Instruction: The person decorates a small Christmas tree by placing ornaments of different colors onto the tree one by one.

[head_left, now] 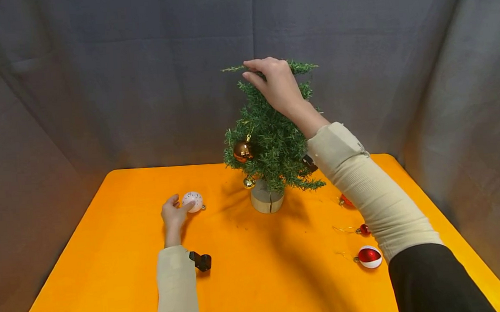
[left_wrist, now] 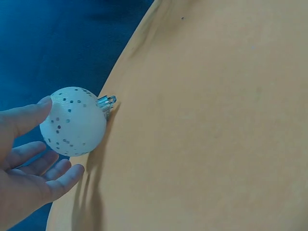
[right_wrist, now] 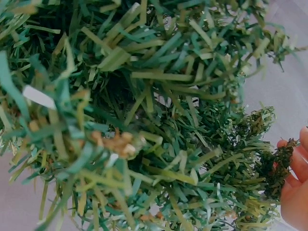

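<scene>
In the head view my left hand (head_left: 175, 217) is at a white speckled bauble (head_left: 192, 202) on the left of the orange table. The left wrist view shows its thumb (left_wrist: 30, 118) against the white bauble (left_wrist: 74, 122), the other fingers spread loosely below and beside it. My right hand (head_left: 274, 83) is raised at the top of a small artificial Christmas tree (head_left: 274, 135), fingertips pinching a green branch (head_left: 233, 69). In the right wrist view a sprig (right_wrist: 279, 166) sits between the right hand's fingers (right_wrist: 297, 166), partly cut off by the frame edge.
A copper bauble (head_left: 243, 151) and a small gold bauble (head_left: 249, 182) hang on the tree's left side. Its wooden base (head_left: 267, 198) stands on the table (head_left: 124, 278). At right lie a red-and-white bauble (head_left: 370, 257), a small red bauble (head_left: 364, 230) and an orange-red one (head_left: 346, 201).
</scene>
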A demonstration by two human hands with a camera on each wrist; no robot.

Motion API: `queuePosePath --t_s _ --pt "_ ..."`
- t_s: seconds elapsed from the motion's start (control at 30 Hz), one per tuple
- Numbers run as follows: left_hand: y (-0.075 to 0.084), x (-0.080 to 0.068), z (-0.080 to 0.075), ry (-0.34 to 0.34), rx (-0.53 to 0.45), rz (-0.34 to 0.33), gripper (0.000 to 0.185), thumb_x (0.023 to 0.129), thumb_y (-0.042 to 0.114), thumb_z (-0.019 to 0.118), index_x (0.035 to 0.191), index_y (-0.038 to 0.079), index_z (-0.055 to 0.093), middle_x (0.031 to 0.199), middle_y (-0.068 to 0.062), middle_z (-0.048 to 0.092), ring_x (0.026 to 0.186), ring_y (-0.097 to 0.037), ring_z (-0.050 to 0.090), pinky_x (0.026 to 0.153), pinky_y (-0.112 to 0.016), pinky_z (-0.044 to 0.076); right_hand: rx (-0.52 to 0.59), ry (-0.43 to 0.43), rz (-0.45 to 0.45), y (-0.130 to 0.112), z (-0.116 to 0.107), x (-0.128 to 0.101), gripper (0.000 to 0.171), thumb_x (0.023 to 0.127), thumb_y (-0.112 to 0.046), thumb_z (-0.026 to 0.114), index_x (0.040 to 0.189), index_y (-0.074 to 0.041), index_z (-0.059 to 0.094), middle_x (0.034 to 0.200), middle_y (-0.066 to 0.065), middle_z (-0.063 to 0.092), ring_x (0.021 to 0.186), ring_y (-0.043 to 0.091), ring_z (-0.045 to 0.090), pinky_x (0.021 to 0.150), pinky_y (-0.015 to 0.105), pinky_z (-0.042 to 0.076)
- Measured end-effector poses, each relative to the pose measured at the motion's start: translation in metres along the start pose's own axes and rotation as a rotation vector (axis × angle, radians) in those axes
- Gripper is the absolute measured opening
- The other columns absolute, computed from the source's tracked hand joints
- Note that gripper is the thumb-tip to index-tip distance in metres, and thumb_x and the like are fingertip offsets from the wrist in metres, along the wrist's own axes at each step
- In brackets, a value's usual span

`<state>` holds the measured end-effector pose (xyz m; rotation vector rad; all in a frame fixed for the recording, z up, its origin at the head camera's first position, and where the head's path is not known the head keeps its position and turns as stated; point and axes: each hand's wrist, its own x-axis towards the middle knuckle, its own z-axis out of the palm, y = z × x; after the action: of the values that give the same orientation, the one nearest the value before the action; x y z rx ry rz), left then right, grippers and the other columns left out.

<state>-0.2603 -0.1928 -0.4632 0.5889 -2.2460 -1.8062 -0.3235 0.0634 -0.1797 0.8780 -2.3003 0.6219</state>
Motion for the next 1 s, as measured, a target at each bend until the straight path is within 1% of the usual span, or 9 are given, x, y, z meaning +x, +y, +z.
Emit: queuePosePath --t_s 0.1,0.2,0.27,0.4,0.47,0.53,0.63,0.7,1.0 --pt "-0.0018 0.0012 0.0032 0.012 0.004 -0.030 0.057 0.085 0.008 0.062 0.133 -0.007 0.036 0.133 -0.022 0.037 0.120 -0.034 0.035 0.098 -0.039 0.032 0.002 0.014 -0.010 0.0000 -0.0001 -0.0004 0.030 0.092 -0.020 0.051 0.116 -0.005 0.061 0.107 0.010 0.062 0.094 0.020 0.058 0.083 0.028 0.044" --pt "-0.0038 0.0021 0.0048 0.016 0.005 -0.038 0.057 0.084 0.009 0.062 0.132 -0.007 0.036 0.133 -0.022 0.037 0.119 -0.033 0.036 0.098 -0.038 0.032 -0.001 0.013 -0.009 0.0004 -0.0003 -0.0007 0.029 0.092 -0.019 0.050 0.115 -0.005 0.061 0.106 0.010 0.062 0.092 0.019 0.059 0.082 0.027 0.044" --pt "-0.0045 0.0023 0.0050 0.006 0.005 -0.022 0.056 0.084 0.007 0.061 0.131 -0.009 0.036 0.132 -0.023 0.038 0.118 -0.034 0.037 0.097 -0.039 0.033 0.001 0.013 -0.009 0.0009 -0.0004 -0.0010 0.029 0.092 -0.019 0.050 0.114 -0.005 0.061 0.106 0.010 0.062 0.092 0.019 0.059 0.081 0.027 0.045" --pt "-0.0051 0.0036 0.0050 -0.024 0.005 -0.028 0.054 0.085 0.008 0.061 0.130 -0.010 0.038 0.129 -0.025 0.040 0.115 -0.035 0.039 0.096 -0.039 0.034 0.015 0.019 -0.010 0.0022 -0.0006 -0.0017 0.027 0.091 -0.017 0.051 0.112 -0.004 0.063 0.106 0.011 0.063 0.091 0.019 0.060 0.080 0.027 0.046" --pt "-0.0046 0.0036 0.0053 -0.042 0.004 -0.038 0.053 0.086 0.009 0.059 0.130 -0.009 0.038 0.129 -0.025 0.040 0.115 -0.034 0.039 0.097 -0.039 0.034 0.029 0.022 -0.001 0.0026 -0.0010 -0.0013 0.027 0.091 -0.017 0.051 0.111 -0.004 0.064 0.106 0.011 0.063 0.087 0.019 0.061 0.077 0.027 0.047" --pt "-0.0045 0.0036 0.0062 -0.051 0.006 -0.050 0.052 0.087 0.010 0.058 0.131 -0.008 0.038 0.130 -0.024 0.040 0.116 -0.034 0.039 0.098 -0.039 0.032 0.045 0.027 0.017 0.0032 -0.0015 -0.0008 0.026 0.091 -0.017 0.052 0.110 -0.004 0.064 0.104 0.011 0.063 0.078 0.017 0.062 0.072 0.025 0.046" --pt "-0.0048 0.0035 0.0073 -0.051 0.003 -0.060 0.052 0.088 0.011 0.057 0.131 -0.008 0.037 0.131 -0.024 0.039 0.118 -0.034 0.037 0.099 -0.040 0.030 0.069 0.040 0.053 0.0039 -0.0025 -0.0001 0.026 0.091 -0.019 0.052 0.109 -0.006 0.065 0.102 0.009 0.065 0.064 0.015 0.058 0.064 0.023 0.042" --pt "-0.0055 0.0042 0.0077 -0.049 0.004 -0.065 0.052 0.088 0.011 0.057 0.132 -0.008 0.036 0.131 -0.024 0.039 0.119 -0.034 0.037 0.099 -0.040 0.030 0.081 0.054 0.073 0.0047 -0.0030 -0.0001 0.025 0.091 -0.020 0.053 0.107 -0.007 0.066 0.100 0.008 0.065 0.060 0.013 0.053 0.061 0.023 0.039" --pt "-0.0068 0.0031 0.0072 -0.040 -0.006 -0.037 0.049 0.087 0.007 0.057 0.129 -0.010 0.039 0.128 -0.026 0.041 0.119 -0.035 0.038 0.098 -0.040 0.031 0.122 0.084 0.107 0.0068 -0.0031 0.0010 0.024 0.089 -0.021 0.055 0.105 -0.007 0.068 0.094 0.008 0.067 0.050 0.007 0.043 0.057 0.020 0.033"
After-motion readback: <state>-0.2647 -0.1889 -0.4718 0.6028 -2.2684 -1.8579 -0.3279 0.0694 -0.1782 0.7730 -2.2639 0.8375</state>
